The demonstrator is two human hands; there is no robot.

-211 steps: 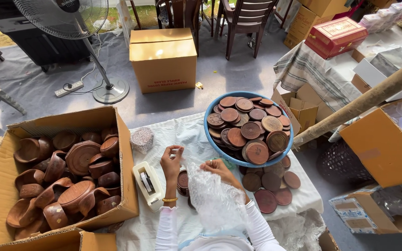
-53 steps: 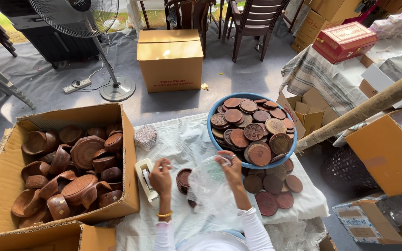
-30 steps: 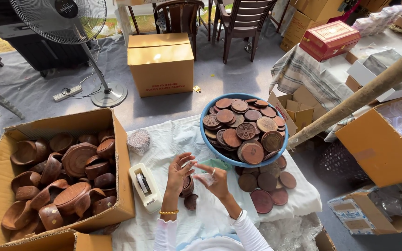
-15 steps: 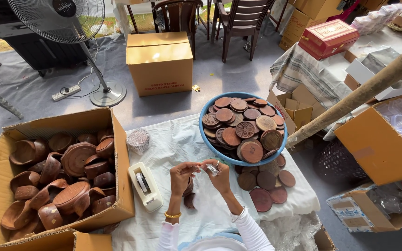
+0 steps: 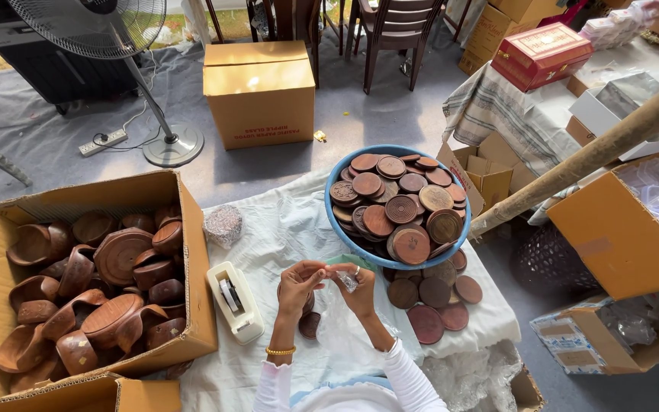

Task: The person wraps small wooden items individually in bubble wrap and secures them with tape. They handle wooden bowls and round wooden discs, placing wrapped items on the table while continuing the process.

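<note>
My left hand [image 5: 297,284] and my right hand [image 5: 358,286] meet over the white cloth [image 5: 284,229], both pinching the top of a clear plastic bag [image 5: 345,328] that hangs down toward my lap. Small brown wooden pieces [image 5: 308,324] lie on the cloth just under my left hand. A white tape dispenser [image 5: 235,300] sits to the left of my hands. A blue basin [image 5: 360,252] heaped with round brown wooden lids stands just beyond my right hand. More loose lids [image 5: 432,301] lie on the cloth to its right.
A large cardboard box [image 5: 192,282] of brown wooden bowls fills the left. A closed carton [image 5: 261,91], a standing fan [image 5: 168,145] and chairs are behind. A bamboo pole [image 5: 581,160] slants across the right, over open cartons [image 5: 619,229] holding clear plastic.
My hands have come together from apart, now both gripping the bag's top between them. The view has shifted slightly; nothing else has moved.
</note>
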